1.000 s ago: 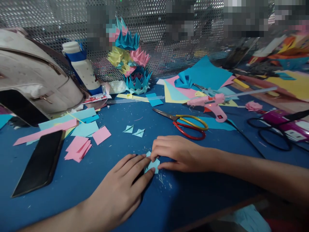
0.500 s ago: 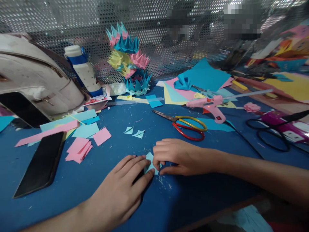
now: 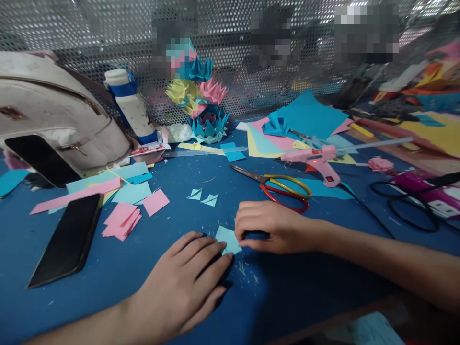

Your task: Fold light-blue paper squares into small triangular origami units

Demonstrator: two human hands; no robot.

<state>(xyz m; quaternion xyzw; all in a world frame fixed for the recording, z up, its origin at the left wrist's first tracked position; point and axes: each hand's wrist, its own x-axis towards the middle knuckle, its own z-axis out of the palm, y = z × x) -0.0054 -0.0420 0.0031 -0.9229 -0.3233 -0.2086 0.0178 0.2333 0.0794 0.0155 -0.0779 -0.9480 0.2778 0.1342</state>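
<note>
A small light-blue paper square (image 3: 229, 239) lies on the blue tabletop between my hands. My left hand (image 3: 185, 278) rests flat, fingers stretched out, with fingertips on the square's left and lower edges. At the right edge, my right hand (image 3: 275, 227) has its thumb and curled fingers pinched together on the paper. Beyond them are two small folded light-blue paper pieces (image 3: 210, 199). To the left sit a stack of pink paper squares (image 3: 121, 221) and a single pink square (image 3: 155, 202).
Red-and-yellow-handled scissors (image 3: 273, 184) lie behind my right hand, near a pink glue gun (image 3: 316, 160) with a cord. A dark phone (image 3: 68, 239) lies at left. Farther back stand a bag (image 3: 53, 105), a bottle (image 3: 131, 105) and folded paper flowers (image 3: 208, 124).
My right hand has shifted slightly right, uncovering more of the light-blue square. The left thumb has spread away from the fingers. The whole view has moved a little.
</note>
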